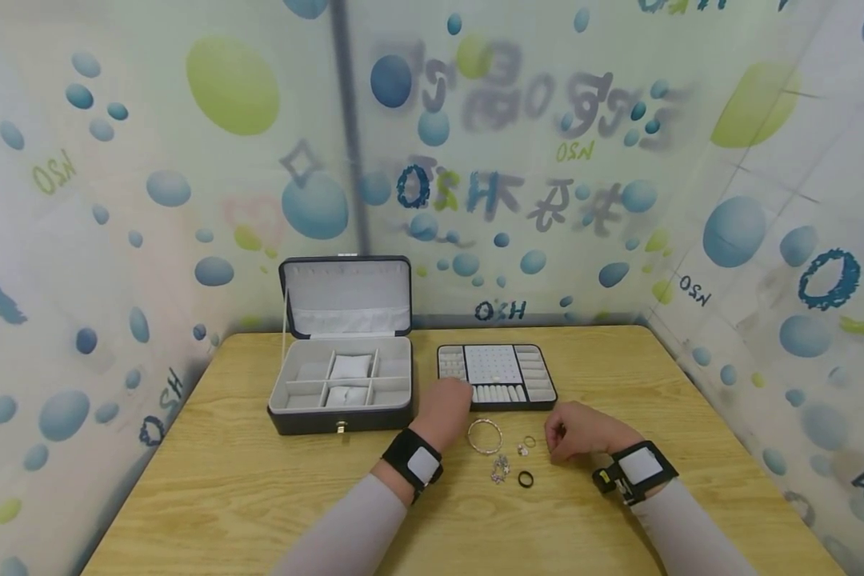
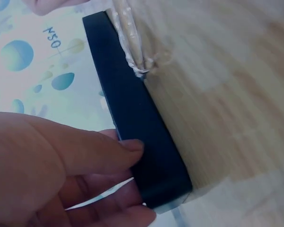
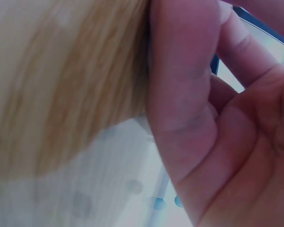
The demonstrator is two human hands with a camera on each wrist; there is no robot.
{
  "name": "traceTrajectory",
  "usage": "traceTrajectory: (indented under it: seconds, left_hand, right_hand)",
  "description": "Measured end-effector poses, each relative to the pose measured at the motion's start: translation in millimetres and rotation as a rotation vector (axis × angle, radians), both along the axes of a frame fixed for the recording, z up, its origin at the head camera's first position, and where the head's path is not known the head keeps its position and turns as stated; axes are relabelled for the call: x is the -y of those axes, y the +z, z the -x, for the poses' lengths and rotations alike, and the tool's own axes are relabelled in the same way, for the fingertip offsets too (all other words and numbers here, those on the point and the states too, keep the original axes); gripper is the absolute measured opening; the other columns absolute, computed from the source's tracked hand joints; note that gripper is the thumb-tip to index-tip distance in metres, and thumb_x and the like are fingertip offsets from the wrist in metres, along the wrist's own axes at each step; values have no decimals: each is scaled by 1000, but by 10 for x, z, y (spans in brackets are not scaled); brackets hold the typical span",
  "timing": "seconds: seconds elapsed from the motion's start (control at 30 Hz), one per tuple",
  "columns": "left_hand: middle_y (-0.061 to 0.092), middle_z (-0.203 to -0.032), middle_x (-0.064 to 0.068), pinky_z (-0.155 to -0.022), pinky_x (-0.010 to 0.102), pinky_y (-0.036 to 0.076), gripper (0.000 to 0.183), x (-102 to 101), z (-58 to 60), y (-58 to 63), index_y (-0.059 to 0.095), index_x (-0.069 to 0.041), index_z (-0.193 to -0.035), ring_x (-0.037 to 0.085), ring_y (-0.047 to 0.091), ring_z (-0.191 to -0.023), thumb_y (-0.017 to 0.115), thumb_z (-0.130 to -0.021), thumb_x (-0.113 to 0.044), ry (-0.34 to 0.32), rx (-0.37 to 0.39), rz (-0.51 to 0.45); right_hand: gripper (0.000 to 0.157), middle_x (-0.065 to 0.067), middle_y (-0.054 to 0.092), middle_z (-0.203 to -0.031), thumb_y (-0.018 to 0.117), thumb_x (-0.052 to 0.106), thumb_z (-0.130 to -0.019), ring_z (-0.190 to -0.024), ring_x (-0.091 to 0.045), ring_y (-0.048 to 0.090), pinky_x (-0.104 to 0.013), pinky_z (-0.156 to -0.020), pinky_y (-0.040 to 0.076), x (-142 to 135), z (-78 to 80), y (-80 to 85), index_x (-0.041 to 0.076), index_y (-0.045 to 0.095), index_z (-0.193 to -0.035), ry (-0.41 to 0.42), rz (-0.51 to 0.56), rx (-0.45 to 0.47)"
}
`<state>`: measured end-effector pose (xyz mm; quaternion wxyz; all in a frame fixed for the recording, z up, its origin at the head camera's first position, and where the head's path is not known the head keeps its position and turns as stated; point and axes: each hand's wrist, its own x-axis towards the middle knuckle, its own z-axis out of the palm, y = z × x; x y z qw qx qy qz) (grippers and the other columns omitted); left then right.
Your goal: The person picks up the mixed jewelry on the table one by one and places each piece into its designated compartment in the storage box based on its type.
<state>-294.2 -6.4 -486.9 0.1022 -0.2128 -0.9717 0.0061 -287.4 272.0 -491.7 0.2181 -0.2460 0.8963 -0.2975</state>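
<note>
A shallow dark-edged jewelry tray point(image 1: 495, 376) with pale compartments lies on the wooden table. My left hand point(image 1: 446, 412) grips its front left corner; in the left wrist view the thumb point(image 2: 130, 146) lies on the dark side, fingers beyond. My right hand point(image 1: 583, 430) rests near the tray's front right corner, fingers loosely curled. The right wrist view shows its palm and bent fingers point(image 3: 184, 71), with no held thing visible. Between my hands lie a bangle point(image 1: 485, 437), a silvery chain-like piece point(image 1: 500, 469), a black ring point(image 1: 525, 486) and a thin ring point(image 1: 530, 436).
A jewelry box point(image 1: 310, 423) with its lid point(image 1: 349, 300) raised stands left of the tray. Two white cushions sit in its compartments, one at the back point(image 1: 350, 366). Patterned curtains point(image 1: 475, 240) enclose the wooden table point(image 1: 209, 496) at the back and sides.
</note>
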Motion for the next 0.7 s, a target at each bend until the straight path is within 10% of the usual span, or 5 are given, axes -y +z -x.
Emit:
traceTrajectory:
  seconds: [0.7]
  left_hand:
    - [76,-92,4,-66,36,62,8,-3,-21,33,79,-13,-100,18,73,-85,75,-96,-8,28,33,1]
  right_hand:
    - [20,6,67,-65,88,4,-77,-56,-9,55,-26,-53,48,-18,-7,12,17,75,-70,-21,-8,20]
